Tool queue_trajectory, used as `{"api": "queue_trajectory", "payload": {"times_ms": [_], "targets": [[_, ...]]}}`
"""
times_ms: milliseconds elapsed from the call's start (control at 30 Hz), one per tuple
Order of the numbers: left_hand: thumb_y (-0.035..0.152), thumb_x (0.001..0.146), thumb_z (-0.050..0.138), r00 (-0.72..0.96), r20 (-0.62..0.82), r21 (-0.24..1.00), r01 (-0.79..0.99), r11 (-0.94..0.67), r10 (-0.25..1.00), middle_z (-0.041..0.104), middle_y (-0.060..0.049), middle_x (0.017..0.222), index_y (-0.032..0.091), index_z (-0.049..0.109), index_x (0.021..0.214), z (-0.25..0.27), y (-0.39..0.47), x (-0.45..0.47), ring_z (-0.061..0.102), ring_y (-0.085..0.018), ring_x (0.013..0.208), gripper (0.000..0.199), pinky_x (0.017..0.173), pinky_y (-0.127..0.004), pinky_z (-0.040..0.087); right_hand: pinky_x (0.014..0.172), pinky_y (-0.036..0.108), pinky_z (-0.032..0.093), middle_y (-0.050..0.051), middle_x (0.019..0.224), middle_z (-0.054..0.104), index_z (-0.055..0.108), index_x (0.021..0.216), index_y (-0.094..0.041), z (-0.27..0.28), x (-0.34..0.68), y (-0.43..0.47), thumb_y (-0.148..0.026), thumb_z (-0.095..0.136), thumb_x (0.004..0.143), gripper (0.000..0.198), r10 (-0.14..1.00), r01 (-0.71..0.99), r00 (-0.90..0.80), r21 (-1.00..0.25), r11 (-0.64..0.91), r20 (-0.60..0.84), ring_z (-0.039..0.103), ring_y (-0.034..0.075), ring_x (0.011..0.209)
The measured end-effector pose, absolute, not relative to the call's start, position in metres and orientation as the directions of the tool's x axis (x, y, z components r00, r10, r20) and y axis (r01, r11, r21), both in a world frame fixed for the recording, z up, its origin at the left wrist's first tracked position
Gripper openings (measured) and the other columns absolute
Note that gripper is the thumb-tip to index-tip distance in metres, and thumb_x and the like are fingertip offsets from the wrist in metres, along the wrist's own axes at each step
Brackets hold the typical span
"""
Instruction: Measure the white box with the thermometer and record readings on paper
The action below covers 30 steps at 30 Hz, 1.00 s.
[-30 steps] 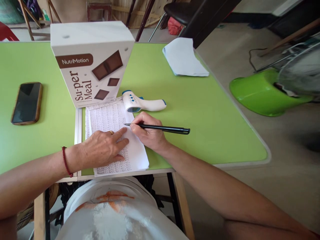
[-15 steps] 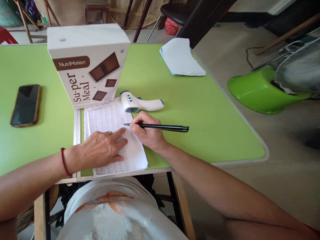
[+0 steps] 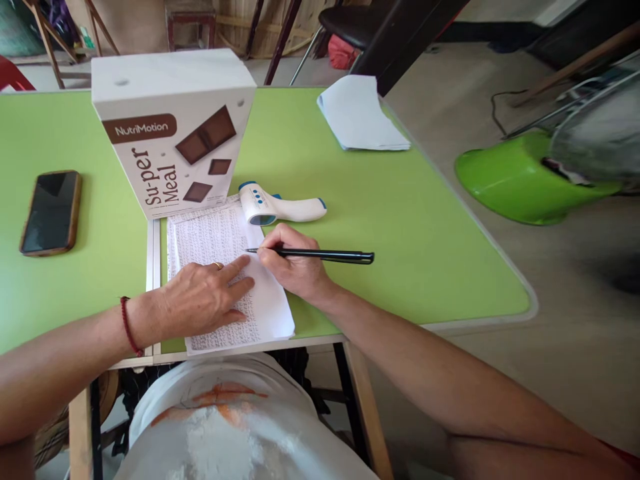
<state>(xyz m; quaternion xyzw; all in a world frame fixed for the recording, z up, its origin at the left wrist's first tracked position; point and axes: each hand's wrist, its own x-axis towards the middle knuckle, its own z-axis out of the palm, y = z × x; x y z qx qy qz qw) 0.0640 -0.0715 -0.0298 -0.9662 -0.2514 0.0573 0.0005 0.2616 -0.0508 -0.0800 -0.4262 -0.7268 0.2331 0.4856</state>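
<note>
A sheet of paper (image 3: pixel 273 307) covered in dense handwriting lies near the table's front edge. My left hand (image 3: pixel 203 297) rests on it with fingers spread, a ring on one finger. My right hand (image 3: pixel 295 263) pinches a black pen (image 3: pixel 340 255) whose tip is at the paper, just above the left fingertips. Beyond the right hand, a white and blue infrared thermometer (image 3: pixel 283 205) lies on its side, overlapping the paper's upper right. A white NutriMotion box (image 3: pixel 200 133) stands upright at the paper's far end.
On the green table (image 3: pixel 400 233), a phone (image 3: pixel 51 213) lies at the left. A stack of white paper (image 3: pixel 355 117) sits at the far right corner. Past the right edge, a green plastic stool or tub (image 3: pixel 520 180) is on the floor.
The whole view has shifted very slightly. Both hands, the pen and the paper keep nearly the same places; the pen's back end tilts marginally.
</note>
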Motion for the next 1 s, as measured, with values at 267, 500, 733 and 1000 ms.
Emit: {"api": "queue_trajectory", "payload": {"times_ms": [267,500,733,1000], "targets": [[0.044,0.092,0.057,0.866,-0.125,-0.018,0.487,-0.873,0.485,0.04,-0.018,0.146,0.016,0.054,0.123,-0.0286,-0.0728,0.064,0.069,-0.025,0.077,0.042,0.05,-0.033,0.051,0.043,0.023,0.034,-0.006,0.054,0.049,0.044,0.064,-0.022,-0.0806,0.262,-0.0503,-0.015,0.052,0.076,0.017,0.842,0.394,-0.156,-0.749,0.532,0.516,0.042,0.009,0.046],[0.043,0.091,0.058,0.871,-0.103,-0.028,0.48,-0.877,0.48,0.041,-0.019,0.144,0.016,0.054,0.123,-0.0301,-0.0728,0.0639,0.068,-0.025,0.075,0.042,0.049,-0.032,0.049,0.044,0.022,0.033,-0.006,0.054,0.046,0.043,0.063,-0.022,-0.0807,0.2608,-0.0506,-0.015,0.051,0.076,0.017,0.844,0.411,-0.144,-0.745,0.526,0.517,0.04,0.008,0.046],[0.045,0.091,0.058,0.87,-0.101,-0.034,0.482,-0.876,0.482,0.042,-0.018,0.145,0.016,0.054,0.123,-0.03,-0.072,0.0638,0.069,-0.025,0.074,0.043,0.048,-0.032,0.049,0.043,0.022,0.033,-0.006,0.053,0.047,0.042,0.062,-0.022,-0.0799,0.2615,-0.0509,-0.015,0.05,0.074,0.016,0.842,0.406,-0.157,-0.744,0.531,0.515,0.04,0.008,0.045],[0.044,0.092,0.057,0.87,-0.097,-0.03,0.483,-0.875,0.483,0.042,-0.017,0.145,0.017,0.054,0.124,-0.0315,-0.0718,0.0624,0.068,-0.024,0.074,0.042,0.049,-0.034,0.051,0.043,0.023,0.035,-0.006,0.05,0.049,0.045,0.061,-0.022,-0.0824,0.2625,-0.05,-0.016,0.052,0.073,0.015,0.859,0.413,-0.051,-0.772,0.483,0.51,0.041,0.009,0.044]]}}
